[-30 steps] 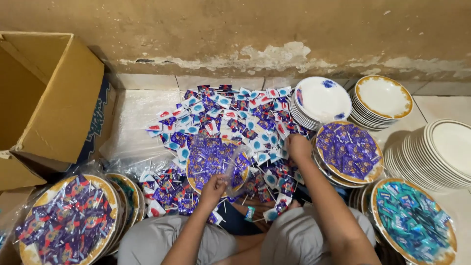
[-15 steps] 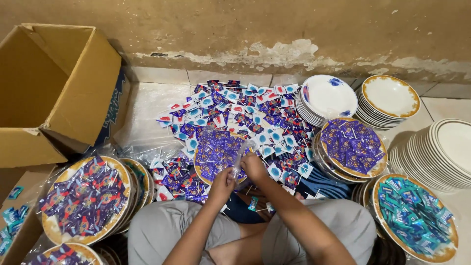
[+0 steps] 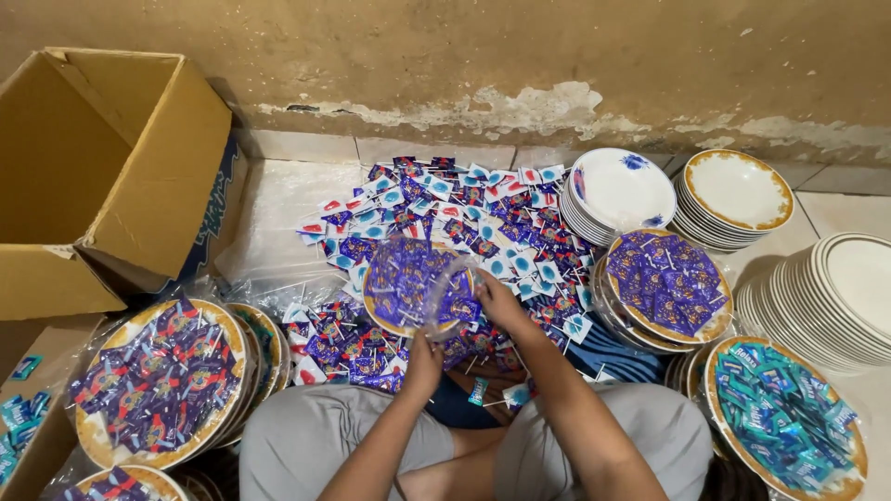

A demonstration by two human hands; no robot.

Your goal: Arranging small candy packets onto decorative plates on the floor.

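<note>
I sit cross-legged on a tiled floor. In front of my knees a plate covered with purple sachets sits inside a clear plastic bag. My left hand grips the bag's near edge below the plate. My right hand holds the bag's right side next to the plate's rim. Beyond the plate lies a heap of loose purple, blue and red sachets.
An open cardboard box stands at left. Bagged sachet plates lean at lower left. At right are a purple-sachet plate, a teal-sachet plate, and stacks of empty plates. A wall runs behind.
My right hand came back from the sachet heap near the right plates to the plate in front of me. Both hands now hold the clear bag around it.
</note>
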